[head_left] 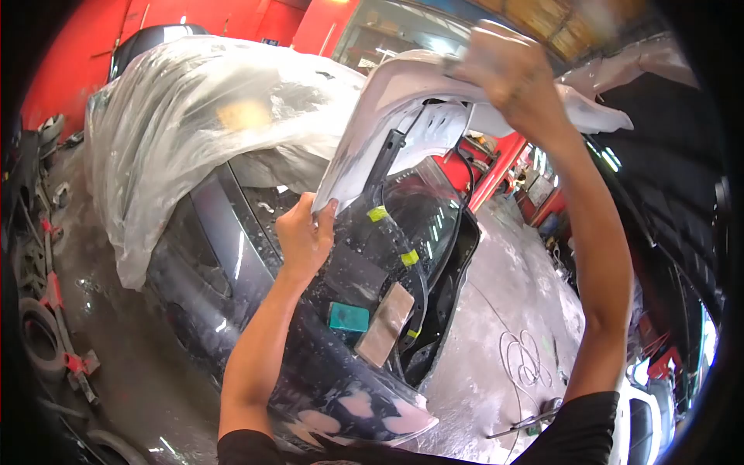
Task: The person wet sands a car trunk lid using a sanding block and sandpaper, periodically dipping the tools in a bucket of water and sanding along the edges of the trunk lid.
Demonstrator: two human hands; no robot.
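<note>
A raised car lid in patchy whitish coating arches across the upper middle. Its lower left corner is pinched between the thumb and fingers of my left hand. My right hand is up at the lid's top edge, curled and blurred by motion; a small greyish thing shows by its fingers, too unclear to name. Below the lid, a teal block and a longer brown-grey block lie on the dusty car body. A black hinge arm with yellow marks runs down from the lid.
Crumpled clear plastic sheeting covers the car at the left. Pale patches mark the near dark bodywork. A thin looped cable lies on the dusty floor. Tyres and a red-jointed metal frame line the left edge.
</note>
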